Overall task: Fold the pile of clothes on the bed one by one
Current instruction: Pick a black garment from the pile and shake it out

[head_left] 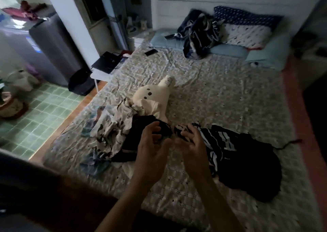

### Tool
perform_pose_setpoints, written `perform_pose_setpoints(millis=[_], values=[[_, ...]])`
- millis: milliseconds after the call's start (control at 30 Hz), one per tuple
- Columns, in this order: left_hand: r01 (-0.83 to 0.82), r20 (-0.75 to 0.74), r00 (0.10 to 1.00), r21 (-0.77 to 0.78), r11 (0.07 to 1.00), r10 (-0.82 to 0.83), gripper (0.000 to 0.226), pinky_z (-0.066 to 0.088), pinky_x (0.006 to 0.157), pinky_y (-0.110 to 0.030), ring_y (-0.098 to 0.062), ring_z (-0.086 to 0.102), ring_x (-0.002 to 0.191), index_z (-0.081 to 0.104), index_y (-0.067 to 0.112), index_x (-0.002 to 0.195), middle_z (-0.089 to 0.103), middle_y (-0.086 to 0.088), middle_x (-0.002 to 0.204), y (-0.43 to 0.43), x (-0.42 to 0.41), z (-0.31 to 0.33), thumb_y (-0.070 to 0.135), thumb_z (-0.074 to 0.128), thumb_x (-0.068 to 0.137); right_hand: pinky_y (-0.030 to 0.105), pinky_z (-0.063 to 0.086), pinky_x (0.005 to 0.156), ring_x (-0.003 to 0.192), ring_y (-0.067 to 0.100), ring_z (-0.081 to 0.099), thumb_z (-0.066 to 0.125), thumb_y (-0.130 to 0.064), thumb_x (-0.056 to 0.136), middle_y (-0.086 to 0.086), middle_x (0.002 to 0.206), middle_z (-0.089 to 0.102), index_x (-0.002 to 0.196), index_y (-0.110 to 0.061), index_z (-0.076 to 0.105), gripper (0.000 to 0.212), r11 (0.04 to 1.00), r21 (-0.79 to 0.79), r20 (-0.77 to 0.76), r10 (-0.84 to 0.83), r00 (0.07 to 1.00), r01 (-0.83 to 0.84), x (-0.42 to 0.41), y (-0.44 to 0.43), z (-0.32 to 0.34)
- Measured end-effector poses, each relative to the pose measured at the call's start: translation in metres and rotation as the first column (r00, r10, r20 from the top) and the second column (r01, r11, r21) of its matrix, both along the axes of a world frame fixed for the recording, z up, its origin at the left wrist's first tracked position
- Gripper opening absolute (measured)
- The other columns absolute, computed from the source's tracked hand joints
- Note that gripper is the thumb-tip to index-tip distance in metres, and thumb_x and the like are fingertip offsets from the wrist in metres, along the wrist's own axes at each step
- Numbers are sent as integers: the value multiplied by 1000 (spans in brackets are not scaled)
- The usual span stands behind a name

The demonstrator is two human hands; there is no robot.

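A loose pile of clothes (113,131) lies on the near left part of the bed (221,97): a white garment with black print, a cream one (152,97) behind it, a black piece (141,125) in the middle. To the right lies a black garment with white stripes (244,154). My left hand (152,146) hovers over the black piece with fingers loosely curled, holding nothing that I can see. My right hand (192,143) is beside it, its fingertips at the striped garment's near end; whether it grips the cloth is blurred.
Pillows (247,30) and a dark crumpled blanket (200,35) lie at the head of the bed, a phone (151,52) near the far left edge. A small white table with a laptop (106,61) stands left of the bed, on green tiles (44,107).
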State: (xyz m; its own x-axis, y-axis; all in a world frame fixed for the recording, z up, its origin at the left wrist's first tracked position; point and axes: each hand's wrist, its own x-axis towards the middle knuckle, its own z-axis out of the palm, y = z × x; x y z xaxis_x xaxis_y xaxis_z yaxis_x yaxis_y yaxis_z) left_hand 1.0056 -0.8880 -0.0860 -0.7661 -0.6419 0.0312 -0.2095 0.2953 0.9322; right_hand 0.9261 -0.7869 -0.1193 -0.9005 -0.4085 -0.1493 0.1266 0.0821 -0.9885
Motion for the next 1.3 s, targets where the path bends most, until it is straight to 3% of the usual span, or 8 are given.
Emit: perform_pose_setpoints(millis=[133,267,367,533,900,1000,1133,1300], values=[[162,-8,987,31,986,-162,45,55,85,-28,-3,58,110,44,33,134,56,11,123,-9,-26,-4,22,62,94,32,51,90,114,6,59,63,-66,69,-13,127,56,146,-32,36,88,982,61,-4,-177,984,177,-1,16,-4],[271,-20,963,83,959,-270,40,55,84,-27,-1,59,107,47,33,129,58,11,120,2,-47,-12,21,62,94,22,48,81,108,2,56,68,-45,86,-8,129,54,146,-31,35,70,949,91,51,-307,950,302,-10,40,-17],[326,-27,945,85,941,-325,38,52,78,-16,1,58,107,47,35,127,56,12,121,11,-58,-18,21,61,95,34,51,90,115,12,57,68,-48,84,-6,132,54,144,-34,35,70,934,115,76,-348,934,338,-18,52,-29],[297,28,953,84,951,-300,44,53,81,-22,0,57,107,45,35,132,56,16,119,15,-71,-39,41,60,91,17,47,75,110,7,58,67,-40,88,-3,132,55,147,-27,34,68,952,144,133,-291,948,272,-39,53,-65],[351,192,906,155,924,-376,41,55,88,-37,-1,57,107,42,40,132,54,17,121,6,-113,-145,38,59,95,8,46,63,100,-2,57,66,-22,90,-4,129,49,145,-25,36,63,913,359,165,-264,950,192,-88,47,-183],[385,216,882,178,906,-418,41,55,88,-37,-3,58,108,41,42,131,54,18,120,-7,-126,-188,42,58,93,13,45,76,111,12,56,70,-24,84,-2,125,50,129,-25,50,49,843,482,45,-295,954,238,-106,41,-240],[399,236,871,173,900,-432,43,54,87,-33,2,52,111,41,39,134,49,24,121,-26,-139,-245,37,58,94,41,53,85,113,27,53,72,-31,77,8,124,44,90,-27,54,22,712,683,-128,-106,986,165,-134,36,-328],[404,269,858,175,898,-438,48,52,87,-26,7,48,111,39,34,139,45,22,127,-39,-146,-300,36,57,95,55,41,104,146,42,15,78,-37,76,12,162,-4,105,-26,60,36,425,905,-115,158,981,37,-178,35,-400]])
